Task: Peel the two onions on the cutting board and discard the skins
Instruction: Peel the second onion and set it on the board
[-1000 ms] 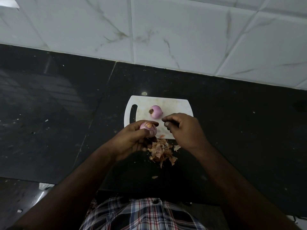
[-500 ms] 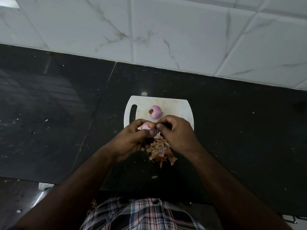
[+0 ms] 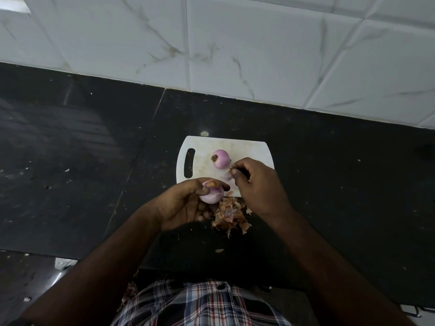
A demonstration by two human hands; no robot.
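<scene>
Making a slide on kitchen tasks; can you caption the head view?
Left hand holds a half-peeled onion while right hand pinches a skin scrap above the cutting board.

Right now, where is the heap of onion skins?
In the head view, the heap of onion skins lies on the black counter just off the near edge of the cutting board, between the two hands.

Two onions, one cutting board, one skin pile, two hands.
</scene>
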